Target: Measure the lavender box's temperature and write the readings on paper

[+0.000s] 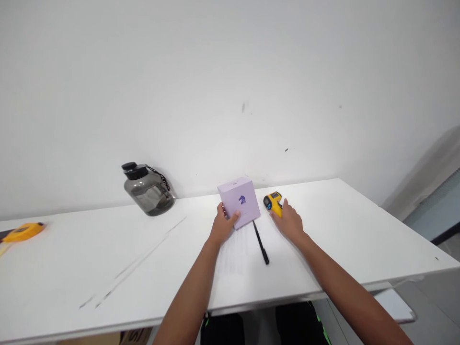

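My left hand (223, 223) grips a lilac box (244, 203) by its lower left side, thumb across the front. A dark blue horse-head mark shows on the box, which is tilted toward me. My right hand (290, 221) is wrapped around the handle of a yellow and black infrared thermometer (276, 203), with its display end facing me. Between my arms, a black pen (261, 245) lies on the table, its tip near the box's lower edge. Under the pen and box is a white sheet of paper (232, 254) with faint print.
A large grey translucent water bottle (151, 192) with a black lid stands near the wall at the left. Farther left lies a yellow tool (24, 232), cut off by the frame edge. The white table (143, 282) has dark streaks and ends at the right.
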A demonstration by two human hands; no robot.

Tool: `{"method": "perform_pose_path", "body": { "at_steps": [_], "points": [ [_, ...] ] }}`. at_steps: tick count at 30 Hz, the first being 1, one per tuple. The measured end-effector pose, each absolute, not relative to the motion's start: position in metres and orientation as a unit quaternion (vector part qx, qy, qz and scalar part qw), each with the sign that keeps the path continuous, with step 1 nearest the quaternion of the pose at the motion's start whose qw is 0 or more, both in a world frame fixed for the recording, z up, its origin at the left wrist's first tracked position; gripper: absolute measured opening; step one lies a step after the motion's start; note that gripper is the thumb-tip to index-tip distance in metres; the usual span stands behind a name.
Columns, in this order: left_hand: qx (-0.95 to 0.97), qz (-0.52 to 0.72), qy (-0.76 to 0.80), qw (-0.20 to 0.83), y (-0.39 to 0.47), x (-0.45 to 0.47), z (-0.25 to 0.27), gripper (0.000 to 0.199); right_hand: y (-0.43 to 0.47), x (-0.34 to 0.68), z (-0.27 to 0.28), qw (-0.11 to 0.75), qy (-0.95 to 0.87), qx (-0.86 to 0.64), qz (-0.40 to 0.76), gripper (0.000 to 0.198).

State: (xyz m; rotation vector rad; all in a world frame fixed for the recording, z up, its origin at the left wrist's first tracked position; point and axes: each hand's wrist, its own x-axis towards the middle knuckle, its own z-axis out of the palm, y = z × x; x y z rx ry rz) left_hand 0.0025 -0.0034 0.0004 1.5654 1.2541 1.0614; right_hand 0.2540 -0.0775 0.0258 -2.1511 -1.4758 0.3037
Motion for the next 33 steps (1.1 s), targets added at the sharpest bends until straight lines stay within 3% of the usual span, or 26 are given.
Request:
{"method": "perform_pose_path", "body": {
  "at_steps": [5, 9, 14, 33],
  "points": [
    [0.624, 0.425, 0.512, 0.409, -0.005, 0.003, 0.004, 0.088, -0.088, 0.246, 0.032, 0.510, -0.507, -0.687, 0.106, 0.081],
    [0.625, 0.418, 0.511, 0.417, -0.006, 0.003, 0.005, 0.090, -0.102, 0.230, 0.037, 0.598, -0.499, -0.606, 0.161, 0.070],
    [0.630, 0.425, 0.507, 0.407, -0.004, 0.003, 0.001, 0.093, -0.109, 0.214, 0.032, 0.581, -0.509, -0.550, 0.318, 0.039],
    [0.632, 0.417, 0.516, 0.400, -0.012, 0.005, 0.010, 0.091, -0.101, 0.202, -0.001, 0.538, -0.539, -0.496, 0.417, 0.039]
  ]
}}
